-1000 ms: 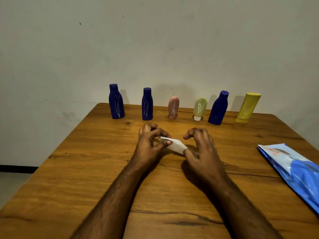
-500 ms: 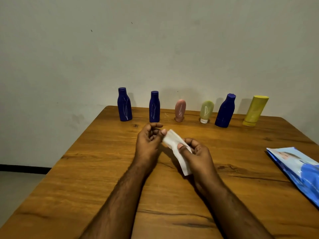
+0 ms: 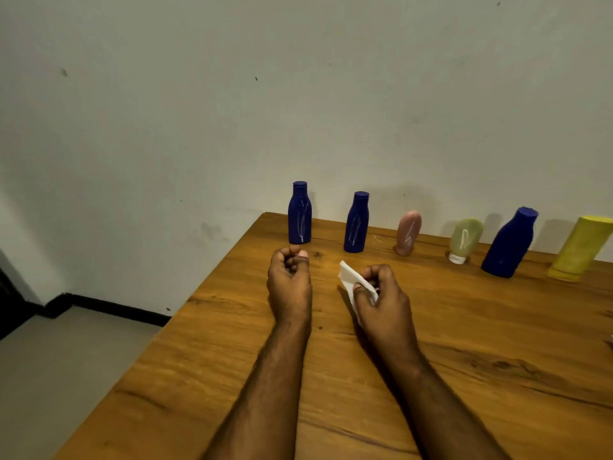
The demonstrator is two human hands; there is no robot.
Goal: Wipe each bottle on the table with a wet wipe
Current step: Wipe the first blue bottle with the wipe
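Note:
Several bottles stand in a row along the far edge of the wooden table (image 3: 431, 376): a blue bottle (image 3: 300, 214), a second blue bottle (image 3: 356, 223), a pink tube (image 3: 407, 232), a green tube (image 3: 463, 240), a leaning blue bottle (image 3: 510, 244) and a yellow bottle (image 3: 581, 248). White scribbles mark most of them. My right hand (image 3: 381, 300) pinches a folded white wet wipe (image 3: 351, 279) above the table. My left hand (image 3: 289, 283) hovers to its left with fingers curled, holding nothing, just in front of the first blue bottle.
The table's left edge runs diagonally beside a grey floor (image 3: 49, 376) with a black skirting strip. A pale wall stands right behind the bottles. The wipes packet is out of view.
My left hand has let go of the wipe and drawn apart to the left. The wipe stays in my right hand. The view has swung left, dropping the blue packet out of frame.

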